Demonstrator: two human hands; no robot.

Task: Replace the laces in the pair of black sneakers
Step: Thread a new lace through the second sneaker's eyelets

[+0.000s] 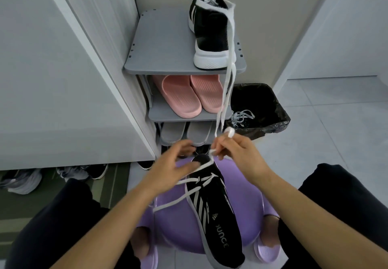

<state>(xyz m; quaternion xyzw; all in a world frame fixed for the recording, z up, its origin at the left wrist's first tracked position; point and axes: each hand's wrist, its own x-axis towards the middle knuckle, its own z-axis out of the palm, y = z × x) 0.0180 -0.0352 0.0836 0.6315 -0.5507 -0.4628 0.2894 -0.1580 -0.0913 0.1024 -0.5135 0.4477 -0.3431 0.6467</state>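
The black sneaker (pixel 212 212) lies near, on a purple stool (pixel 178 237) between the knees. The left hand (pixel 174 163) rests open on its far end. The right hand (pixel 237 153) has its grip pinched on the white lace (pixel 231 38). The lace looks limp and light, so it is probably best held close to its tip.

Grey shoe rack (pixel 168 44), black sneaker (pixel 210 29) at top shelf's front right corner, pink slippers (pixel 189 96) on second shelf, grey slippers (pixel 186 132) on third, purple stool (pixel 174 222) bearing second black sneaker (pixel 216 212), black-lined bin (pixel 262 109) on tiled floor (pixel 315 142) beside rack
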